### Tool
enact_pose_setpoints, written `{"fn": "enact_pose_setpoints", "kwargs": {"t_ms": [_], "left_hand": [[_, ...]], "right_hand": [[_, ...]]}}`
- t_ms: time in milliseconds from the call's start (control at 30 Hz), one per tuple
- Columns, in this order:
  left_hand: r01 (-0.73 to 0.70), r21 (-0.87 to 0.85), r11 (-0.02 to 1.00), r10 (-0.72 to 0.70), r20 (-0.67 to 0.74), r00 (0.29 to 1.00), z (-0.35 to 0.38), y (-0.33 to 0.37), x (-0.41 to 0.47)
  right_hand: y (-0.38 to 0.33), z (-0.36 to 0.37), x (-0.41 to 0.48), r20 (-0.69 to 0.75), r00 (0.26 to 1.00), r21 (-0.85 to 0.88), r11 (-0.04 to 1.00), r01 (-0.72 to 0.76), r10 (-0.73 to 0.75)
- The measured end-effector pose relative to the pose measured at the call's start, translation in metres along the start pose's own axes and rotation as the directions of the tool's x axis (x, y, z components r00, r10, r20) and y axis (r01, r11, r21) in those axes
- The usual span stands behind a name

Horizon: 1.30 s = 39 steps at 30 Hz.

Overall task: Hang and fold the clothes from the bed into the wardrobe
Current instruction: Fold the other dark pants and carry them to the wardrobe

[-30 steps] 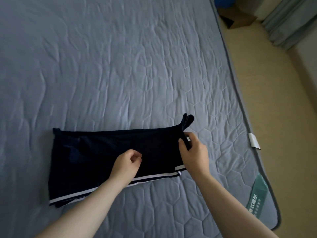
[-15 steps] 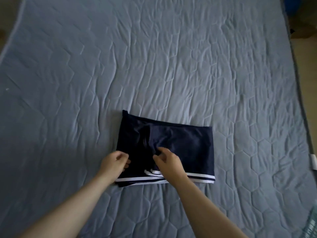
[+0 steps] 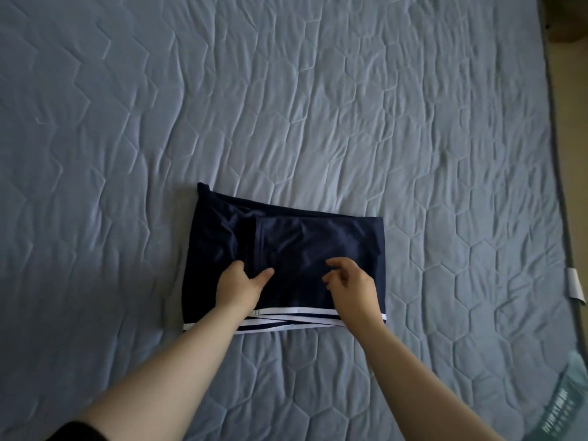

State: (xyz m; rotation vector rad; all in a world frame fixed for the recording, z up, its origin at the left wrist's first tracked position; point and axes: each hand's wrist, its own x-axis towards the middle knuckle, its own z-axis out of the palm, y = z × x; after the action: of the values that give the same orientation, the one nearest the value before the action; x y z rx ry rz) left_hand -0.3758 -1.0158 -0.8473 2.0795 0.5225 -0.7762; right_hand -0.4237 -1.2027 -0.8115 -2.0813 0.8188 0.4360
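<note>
One quilted grey-blue bed [image 3: 286,106] fills almost the whole view and lies under and all around the navy garment [image 3: 318,237]. The garment is folded into a flat rectangle on the bed, with white stripes along its near edge and a folded-over flap whose edge runs upright left of its middle. Both bare forearms reach onto the garment from its near side. The left hand [image 3: 241,288] sits on the garment's near-left part, with its thumb on top of the flap edge and its fingers curled behind it, pinching that edge. The right hand [image 3: 350,284] is over the garment's near-right part, its fingers loosely bent and apart, with no cloth caught between them. Far to the right of the garment, a small white tag [image 3: 576,284] sticks out from the bed's border.
</note>
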Motion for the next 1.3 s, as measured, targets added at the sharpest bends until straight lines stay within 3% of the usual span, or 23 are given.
{"fn": "enact_pose_setpoints", "kwargs": {"t_ms": [100,233,400,533,700,767,867,933,1000,1067,1167,1300], "left_hand": [[-0.099,-0.003,0.995,0.099,-0.097,0.99,0.006,0.005,-0.011],[-0.052,-0.015,0.999,0.048,-0.219,0.975,-0.025,-0.01,-0.009],[0.026,0.095,0.995,-0.011,-0.156,0.988,-0.056,-0.03,0.013],[0.089,0.109,0.99,-0.065,-0.204,0.977,-0.057,-0.036,0.028],[0.134,0.355,0.925,-0.061,-0.209,0.976,-0.061,-0.05,0.029],[0.139,0.265,0.954,-0.083,-0.213,0.974,-0.064,-0.05,0.034],[0.132,0.098,0.986,-0.104,-0.25,0.963,-0.068,-0.045,0.034],[0.078,0.161,0.984,-0.016,-0.359,0.933,-0.068,-0.04,0.026],[-0.066,0.269,0.961,0.175,-0.404,0.898,-0.063,-0.031,0.014],[-0.235,0.258,0.937,0.309,-0.3,0.902,-0.049,-0.019,0.002],[-0.387,0.136,0.912,0.4,-0.08,0.913,-0.019,-0.003,-0.008],[-0.362,0.001,0.932,0.361,0.049,0.931,0.009,0.009,-0.002]], "right_hand": [[0.007,-0.003,-0.005,-0.027,1.0,0.015,1.0,-0.005,0.006],[0.001,0.0,-0.01,-0.082,0.997,-0.005,1.0,-0.002,0.001],[-0.006,0.012,-0.006,-0.153,0.986,-0.242,0.97,0.032,-0.071],[0.0,0.018,0.0,-0.217,0.976,-0.345,0.935,-0.082,0.006],[0.01,0.017,0.009,-0.219,0.96,-0.183,0.959,-0.216,0.175],[0.014,0.015,0.019,-0.156,0.943,-0.043,0.952,-0.303,0.293],[0.021,0.007,0.032,-0.096,0.928,0.031,0.933,-0.36,0.361],[0.025,0.002,0.039,-0.063,0.928,0.045,0.93,-0.365,0.368],[0.029,-0.002,0.043,-0.03,0.924,0.076,0.922,-0.379,0.382],[0.033,-0.005,0.044,-0.004,0.916,0.135,0.907,-0.398,0.402],[0.039,-0.012,0.041,0.067,0.91,0.229,0.881,-0.414,0.41],[0.04,-0.011,0.04,0.192,0.901,0.299,0.851,-0.432,0.389]]}}
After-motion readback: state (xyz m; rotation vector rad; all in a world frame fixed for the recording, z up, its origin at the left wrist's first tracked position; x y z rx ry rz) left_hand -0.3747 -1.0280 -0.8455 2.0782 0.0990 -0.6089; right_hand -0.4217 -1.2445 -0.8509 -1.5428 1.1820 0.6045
